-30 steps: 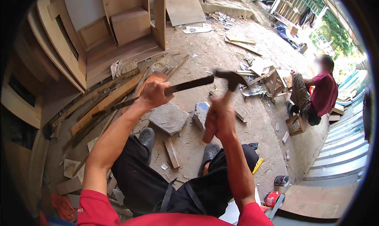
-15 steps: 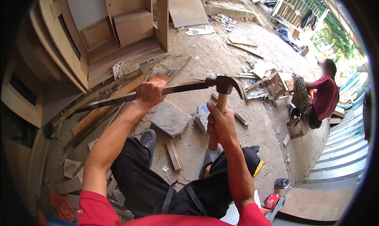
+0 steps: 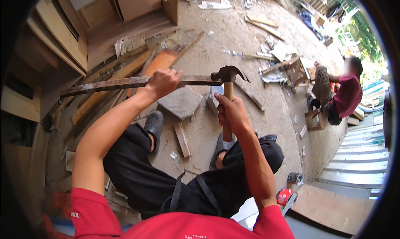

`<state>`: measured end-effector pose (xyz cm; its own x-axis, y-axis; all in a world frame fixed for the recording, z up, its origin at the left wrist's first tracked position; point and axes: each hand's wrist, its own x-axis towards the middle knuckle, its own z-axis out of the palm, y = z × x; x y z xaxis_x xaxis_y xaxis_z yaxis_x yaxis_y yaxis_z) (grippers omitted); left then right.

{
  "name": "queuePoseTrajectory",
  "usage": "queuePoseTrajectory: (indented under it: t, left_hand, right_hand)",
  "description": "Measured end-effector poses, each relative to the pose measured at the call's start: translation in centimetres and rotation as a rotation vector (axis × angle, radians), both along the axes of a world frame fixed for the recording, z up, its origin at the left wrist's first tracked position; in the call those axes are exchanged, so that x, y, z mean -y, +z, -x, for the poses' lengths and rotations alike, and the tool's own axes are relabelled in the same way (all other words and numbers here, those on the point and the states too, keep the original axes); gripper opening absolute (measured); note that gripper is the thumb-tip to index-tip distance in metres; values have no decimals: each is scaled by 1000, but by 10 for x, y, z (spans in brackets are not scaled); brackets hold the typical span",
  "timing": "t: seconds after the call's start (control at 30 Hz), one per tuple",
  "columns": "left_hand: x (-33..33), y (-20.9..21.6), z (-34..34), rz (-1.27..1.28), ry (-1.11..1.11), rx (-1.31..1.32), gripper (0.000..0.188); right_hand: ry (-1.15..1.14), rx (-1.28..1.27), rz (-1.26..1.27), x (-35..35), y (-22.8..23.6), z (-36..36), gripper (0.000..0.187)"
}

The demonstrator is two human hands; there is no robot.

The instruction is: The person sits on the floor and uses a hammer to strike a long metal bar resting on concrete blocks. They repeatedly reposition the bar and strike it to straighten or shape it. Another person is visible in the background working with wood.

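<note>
My left hand (image 3: 163, 84) is closed around a long, dark wooden strip (image 3: 104, 85), which lies roughly level across the view. In my right hand (image 3: 234, 114) is a claw hammer (image 3: 228, 91), gripped by its wooden handle with the head up. The dark metal head touches or nearly touches the strip's right end, its claw curving off to the right; whether they meet I cannot tell. Beneath the strip, between my feet and the wood pile, sits a grey stone block (image 3: 180, 103). Another stone (image 3: 213, 101) is partly hidden behind my right hand.
Loose wooden strips (image 3: 100, 102) lie on the left beside an unfinished wooden cabinet (image 3: 137, 26). A co-worker (image 3: 348, 91) sits low at the right, near a small wooden frame (image 3: 296, 75). Cans (image 3: 286, 196) and a board (image 3: 329, 207) are at the lower right.
The strip and hammer have shifted slightly within the view, and the strip now lies more level. Both hands keep their grips. The whole view has tilted downward.
</note>
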<state>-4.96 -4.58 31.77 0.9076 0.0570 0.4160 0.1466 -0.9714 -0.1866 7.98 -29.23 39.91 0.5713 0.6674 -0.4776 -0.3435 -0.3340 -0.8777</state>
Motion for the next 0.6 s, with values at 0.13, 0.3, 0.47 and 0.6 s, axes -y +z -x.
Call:
queuePoseTrajectory:
  t: [0.13, 0.3, 0.47, 0.6]
  left_hand:
    - [22, -67, 5, 135, -97, -169, 42]
    - [59, -186, 21, 227, -222, -236, 53]
    - [122, -280, 29, 260, -156, -303, 63]
    - [159, -321, 23, 370, -75, -396, 63]
  right_hand:
    - [-86, -40, 128, 21, -25, -18, 32]
    - [-217, -144, 188, 43, -53, -50, 34]
    - [-245, -121, 297, 67, -81, -56, 36]
    - [-213, -117, 416, 90, -123, -49, 37]
